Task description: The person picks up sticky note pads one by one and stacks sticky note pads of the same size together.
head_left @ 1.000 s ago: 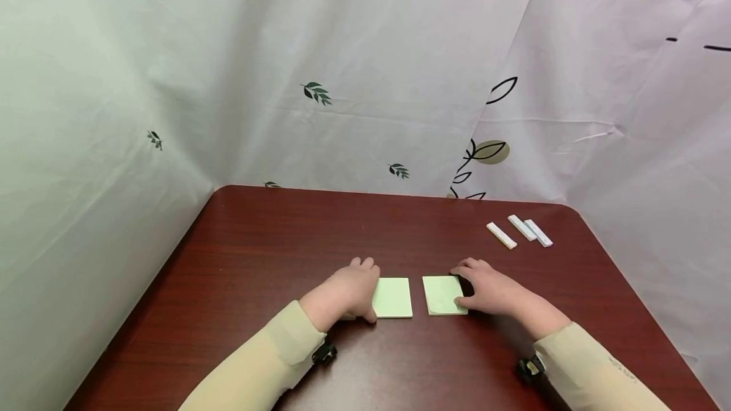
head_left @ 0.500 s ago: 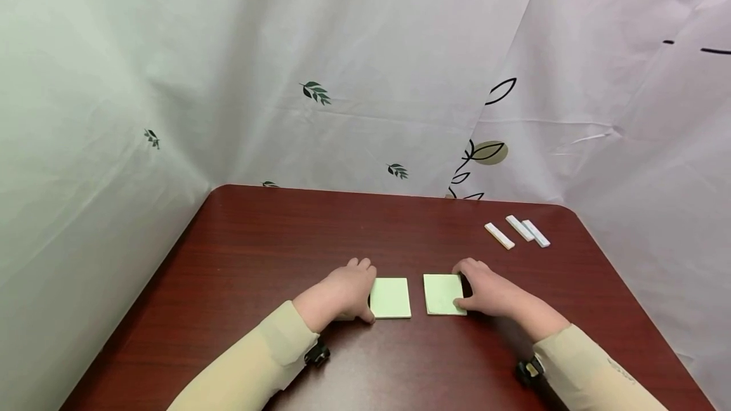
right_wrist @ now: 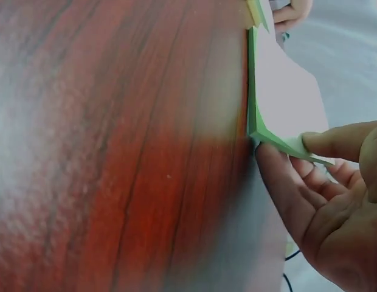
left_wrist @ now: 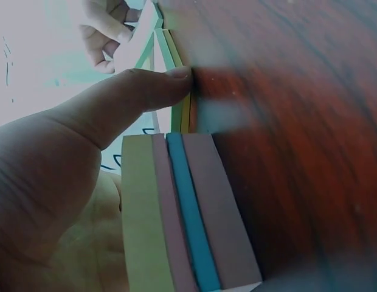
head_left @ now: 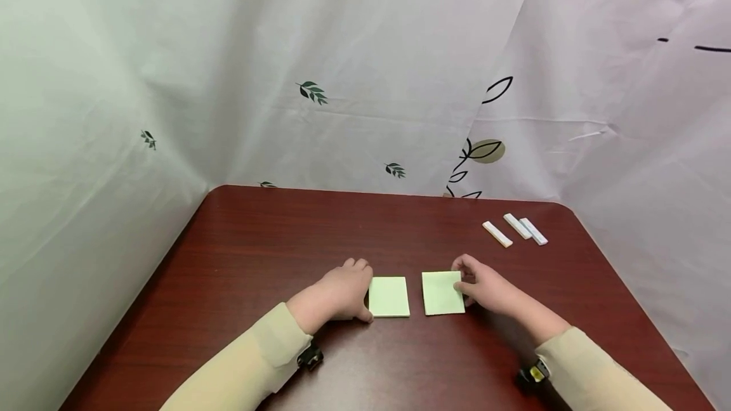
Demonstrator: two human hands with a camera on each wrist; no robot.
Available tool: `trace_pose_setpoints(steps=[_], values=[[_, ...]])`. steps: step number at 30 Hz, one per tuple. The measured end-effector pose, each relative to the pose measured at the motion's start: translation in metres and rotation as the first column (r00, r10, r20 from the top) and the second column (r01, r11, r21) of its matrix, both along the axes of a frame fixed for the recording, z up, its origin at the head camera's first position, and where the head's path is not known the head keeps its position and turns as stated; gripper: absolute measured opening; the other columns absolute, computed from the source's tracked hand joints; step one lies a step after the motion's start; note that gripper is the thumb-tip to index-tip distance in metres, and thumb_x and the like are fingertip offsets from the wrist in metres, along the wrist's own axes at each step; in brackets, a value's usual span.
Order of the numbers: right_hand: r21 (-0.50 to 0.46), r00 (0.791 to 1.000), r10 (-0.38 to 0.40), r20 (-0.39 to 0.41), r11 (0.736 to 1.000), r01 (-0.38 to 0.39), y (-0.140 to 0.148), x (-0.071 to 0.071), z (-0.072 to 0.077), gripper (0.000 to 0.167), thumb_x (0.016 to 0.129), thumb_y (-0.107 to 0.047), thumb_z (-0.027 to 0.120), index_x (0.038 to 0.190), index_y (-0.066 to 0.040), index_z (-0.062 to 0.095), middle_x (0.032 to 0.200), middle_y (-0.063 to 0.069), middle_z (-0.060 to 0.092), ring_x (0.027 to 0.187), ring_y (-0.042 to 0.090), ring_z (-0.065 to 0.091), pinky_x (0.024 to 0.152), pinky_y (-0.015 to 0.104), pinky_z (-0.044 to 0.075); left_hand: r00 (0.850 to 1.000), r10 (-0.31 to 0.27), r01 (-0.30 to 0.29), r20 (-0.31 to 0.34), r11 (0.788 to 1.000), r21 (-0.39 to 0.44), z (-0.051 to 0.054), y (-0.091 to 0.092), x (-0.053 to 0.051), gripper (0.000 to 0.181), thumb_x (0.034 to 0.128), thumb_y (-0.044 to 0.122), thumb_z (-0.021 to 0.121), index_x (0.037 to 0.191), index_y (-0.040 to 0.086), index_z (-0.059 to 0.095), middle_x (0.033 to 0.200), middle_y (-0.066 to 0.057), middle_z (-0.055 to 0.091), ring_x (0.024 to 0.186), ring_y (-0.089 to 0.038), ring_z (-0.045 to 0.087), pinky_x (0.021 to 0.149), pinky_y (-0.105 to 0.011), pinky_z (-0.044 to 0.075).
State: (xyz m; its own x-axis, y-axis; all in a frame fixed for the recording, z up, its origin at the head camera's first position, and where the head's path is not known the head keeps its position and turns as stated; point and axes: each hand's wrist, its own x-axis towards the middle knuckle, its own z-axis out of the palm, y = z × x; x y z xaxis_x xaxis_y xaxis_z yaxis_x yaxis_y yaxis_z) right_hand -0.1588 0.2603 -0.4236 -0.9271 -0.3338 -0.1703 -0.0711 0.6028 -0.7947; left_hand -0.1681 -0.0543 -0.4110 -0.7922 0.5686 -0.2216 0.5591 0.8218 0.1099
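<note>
Pale green, the right pad (head_left: 442, 295) tilts above the bench (head_left: 320, 221), pinched by the right hand's (head_left: 484, 287) near-closed fingers, seemingly a pick-up step wanting steady lifting next; the left hand's (head_left: 340, 293) grip, beside the left pad (head_left: 389, 297), is unclear.

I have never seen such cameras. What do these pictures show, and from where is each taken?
There is no machine: only a person's bare left hand and right hand. The wide picture comes from a camera on the head; the close ones from one on each wrist. On the brown table lie a green notepad on the left, a stack of coloured pads, and three white strips. The right hand pinches a second green pad, thumb on top. The left hand curves beside the first pad; whether it grips is unclear.
</note>
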Motion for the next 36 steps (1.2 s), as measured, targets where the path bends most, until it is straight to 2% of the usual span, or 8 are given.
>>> trace_pose_setpoints(steps=[4, 7, 11, 17, 30, 33, 36], values=[[-0.134, 0.999, -0.003, 0.045, 0.991, 0.009, 0.0, 0.0, 0.001, 0.023, 0.098, -0.002, 0.057, 0.118, 0.001, 0.048, 0.097, 0.014, 0.052, 0.081, 0.024, 0.063, 0.06, 0.039, 0.058, 1.0, -0.005, 0.005, 0.002, 1.0, 0.005, 0.001, -0.002, 0.001, 0.076, 0.0738, 0.053, 0.082, 0.125, 0.004, 0.056, 0.132, -0.011, 0.052, 0.117, -0.027, 0.049, 0.092, -0.036, 0.049], [-0.199, 0.998, 0.004, 0.057, 0.98, 0.007, -0.002, -0.002, 0.004, 0.025, 0.098, -0.003, 0.057, 0.12, 0.004, 0.046, 0.097, 0.015, 0.05, 0.082, 0.024, 0.062, 0.061, 0.04, 0.058, 1.0, 0.001, -0.001, -0.007, 1.0, 0.018, 0.001, -0.003, 0.002, 0.076, 0.0733, 0.053, 0.083, 0.126, 0.004, 0.057, 0.133, -0.011, 0.052, 0.119, -0.027, 0.049, 0.092, -0.036, 0.049], [-0.249, 0.997, 0.009, 0.079, 0.968, 0.011, -0.005, -0.003, 0.005, 0.027, 0.099, -0.003, 0.057, 0.122, 0.006, 0.045, 0.097, 0.015, 0.054, 0.081, 0.025, 0.063, 0.061, 0.041, 0.058, 1.0, 0.002, -0.001, -0.022, 0.999, 0.041, 0.001, -0.004, 0.002, 0.076, 0.0718, 0.053, 0.083, 0.125, 0.005, 0.058, 0.13, -0.009, 0.053, 0.118, -0.027, 0.05, 0.09, -0.038, 0.05], [-0.306, 0.99, 0.044, 0.134, 0.952, -0.001, -0.018, -0.004, -0.002, 0.029, 0.099, -0.004, 0.057, 0.123, 0.007, 0.044, 0.096, 0.014, 0.058, 0.083, 0.025, 0.065, 0.063, 0.041, 0.058, 1.0, 0.004, -0.002, -0.031, 0.999, 0.044, -0.002, -0.005, 0.002, 0.083, 0.0717, 0.056, 0.082, 0.132, 0.005, 0.056, 0.132, -0.008, 0.054, 0.122, -0.027, 0.05, 0.094, -0.042, 0.048], [-0.283, 0.981, 0.057, 0.183, 0.959, -0.003, -0.048, -0.009, -0.011, 0.034, 0.097, -0.005, 0.059, 0.126, 0.009, 0.045, 0.096, 0.013, 0.06, 0.078, 0.019, 0.065, 0.061, 0.037, 0.058, 0.998, -0.008, 0.013, -0.062, 0.997, 0.08, -0.004, -0.011, 0.006, 0.089, 0.0699, 0.061, 0.081, 0.133, 0.002, 0.058, 0.134, -0.01, 0.055, 0.124, -0.029, 0.051, 0.099, -0.043, 0.045], [-0.253, 0.986, 0.032, 0.165, 0.967, 0.011, -0.053, -0.009, -0.012, 0.035, 0.095, -0.005, 0.062, 0.124, 0.009, 0.048, 0.092, 0.012, 0.06, 0.071, 0.019, 0.064, 0.057, 0.037, 0.057, 0.998, -0.008, 0.013, -0.062, 0.998, 0.07, -0.003, -0.011, 0.007, 0.09, 0.0701, 0.062, 0.081, 0.133, 0.002, 0.057, 0.134, -0.01, 0.055, 0.124, -0.028, 0.051, 0.1, -0.044, 0.044], [-0.189, 0.993, 0.001, 0.115, 0.982, 0.021, -0.057, -0.009, -0.012, 0.035, 0.092, -0.007, 0.066, 0.121, 0.007, 0.052, 0.087, 0.009, 0.059, 0.064, 0.018, 0.059, 0.053, 0.035, 0.054, 0.998, 0.003, 0.0, -0.062, 0.998, 0.062, -0.003, -0.01, 0.009, 0.09, 0.0697, 0.062, 0.081, 0.132, 0.001, 0.057, 0.134, -0.01, 0.055, 0.124, -0.029, 0.051, 0.101, -0.044, 0.043]])
